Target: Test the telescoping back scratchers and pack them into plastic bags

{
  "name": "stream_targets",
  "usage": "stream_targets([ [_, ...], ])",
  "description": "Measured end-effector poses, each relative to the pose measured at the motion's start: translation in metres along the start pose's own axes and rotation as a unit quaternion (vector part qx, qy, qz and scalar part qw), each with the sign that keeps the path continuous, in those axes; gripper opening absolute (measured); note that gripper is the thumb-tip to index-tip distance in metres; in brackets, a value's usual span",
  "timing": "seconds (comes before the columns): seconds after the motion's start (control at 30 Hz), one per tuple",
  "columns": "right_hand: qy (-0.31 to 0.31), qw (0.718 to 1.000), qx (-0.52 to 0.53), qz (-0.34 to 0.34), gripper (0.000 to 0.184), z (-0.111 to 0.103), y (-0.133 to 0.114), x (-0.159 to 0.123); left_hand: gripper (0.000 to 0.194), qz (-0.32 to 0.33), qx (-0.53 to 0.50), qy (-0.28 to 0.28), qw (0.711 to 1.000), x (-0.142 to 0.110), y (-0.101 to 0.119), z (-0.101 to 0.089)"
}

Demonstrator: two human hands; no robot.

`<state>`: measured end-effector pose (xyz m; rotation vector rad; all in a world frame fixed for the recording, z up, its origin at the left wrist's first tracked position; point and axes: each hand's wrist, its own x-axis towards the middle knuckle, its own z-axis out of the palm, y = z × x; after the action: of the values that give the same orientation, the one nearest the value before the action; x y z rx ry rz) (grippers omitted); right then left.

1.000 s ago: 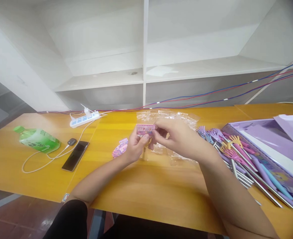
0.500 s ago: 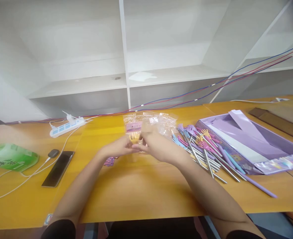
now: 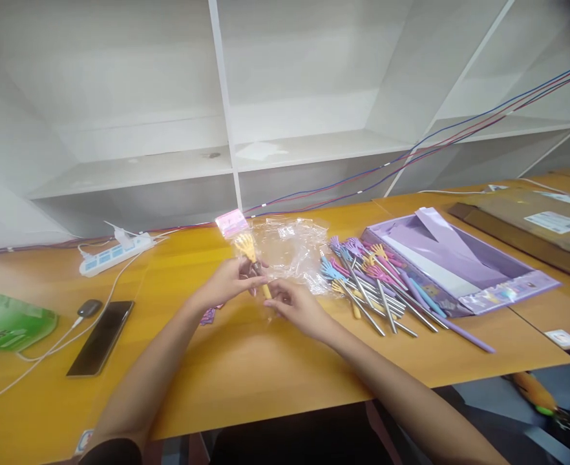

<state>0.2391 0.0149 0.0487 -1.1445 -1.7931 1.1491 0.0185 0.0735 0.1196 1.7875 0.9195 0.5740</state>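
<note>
A yellow back scratcher (image 3: 245,246) with a hand-shaped head is in a clear plastic sleeve topped by a pink header card (image 3: 232,223). My left hand (image 3: 234,282) is closed around it just below the head. At the lower yellow handle, my right hand (image 3: 292,303) pinches the sleeved end, with its fingers curled. Beyond my hands, clear plastic bags (image 3: 295,252) lie in a crinkled heap. Small purple and pink cards (image 3: 208,316) lie partly behind my left wrist. To the right is a pile of back scratchers (image 3: 377,278) in several colours with metal rods.
A purple open box (image 3: 464,268) stands beside the pile, with a flat cardboard box (image 3: 532,223) farther right. On the left are a power strip (image 3: 117,254), a phone (image 3: 101,338), a charging cable, a black earbud-like case (image 3: 90,308) and a green package (image 3: 11,323). White shelving rises behind.
The back scratcher has tilted up, showing its head, pink card and handle. My right hand has moved down to the handle end. The camera view has shifted right.
</note>
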Motion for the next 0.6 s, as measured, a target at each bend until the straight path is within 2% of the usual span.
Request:
stream_targets([
  [0.1, 0.042, 0.998, 0.047, 0.017, 0.033, -0.016, -0.002, -0.013, 0.047, 0.010, -0.002, -0.046, 0.999, 0.004, -0.003, 0.011],
  [0.17, 0.071, 0.997, 0.035, 0.025, 0.033, -0.029, -0.003, -0.021, 0.046, 0.004, 0.000, -0.089, 0.996, 0.006, -0.009, 0.023],
  [0.27, 0.126, 0.991, -0.044, 0.024, 0.033, -0.061, -0.003, -0.036, 0.041, 0.002, 0.004, -0.148, 0.989, 0.008, -0.029, 0.056],
  [0.33, 0.183, 0.976, -0.114, 0.034, 0.035, -0.095, -0.002, -0.049, 0.041, 0.030, 0.012, -0.179, 0.983, 0.008, -0.045, 0.084],
  [0.4, 0.251, 0.940, -0.218, 0.072, 0.034, -0.140, 0.001, -0.063, 0.039, 0.086, 0.067, -0.187, 0.976, 0.008, -0.061, 0.113],
  [0.47, 0.308, 0.878, -0.334, 0.152, 0.034, -0.191, 0.006, -0.077, 0.029, 0.111, 0.096, -0.162, 0.976, 0.007, -0.072, 0.135],
  [0.5, 0.321, 0.834, -0.394, 0.214, 0.036, -0.217, 0.010, -0.082, 0.024, 0.124, 0.107, -0.161, 0.973, 0.007, -0.076, 0.142],
  [0.53, 0.330, 0.810, -0.414, 0.251, 0.038, -0.241, 0.014, -0.087, 0.022, 0.147, 0.125, -0.164, 0.967, 0.007, -0.079, 0.147],
  [0.6, 0.327, 0.782, -0.436, 0.302, 0.034, -0.281, 0.025, -0.092, 0.022, 0.186, 0.164, -0.164, 0.955, 0.008, -0.083, 0.150],
])
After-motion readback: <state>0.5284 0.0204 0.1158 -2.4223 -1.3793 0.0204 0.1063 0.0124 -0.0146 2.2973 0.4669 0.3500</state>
